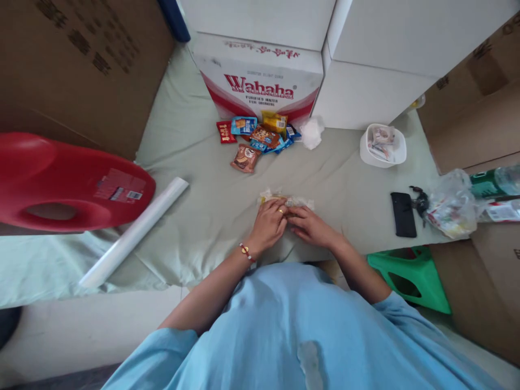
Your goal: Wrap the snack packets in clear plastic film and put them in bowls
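Close in front of my body, at the near side of the cloth-covered table, lies a small packet in crinkled clear plastic (304,203), with something yellowish-brown showing inside. My left hand (268,222), with a ring and a red beaded bracelet, has its fingers closed over the packet's left and middle part. From the other side my right hand (309,225) holds the packet's near edge with bent fingers. The fingertips of both hands meet at the middle, and the fingers hide much of the packet.
Beyond my hands, several colourful snack packets (266,138) lie against a Wahaha carton (264,81), beside a white crumpled bag (312,132). At right are a white tub (384,157), a phone (403,215) and a plastic bag (453,206). A plastic roll (136,233) and red jug (81,184) are left.
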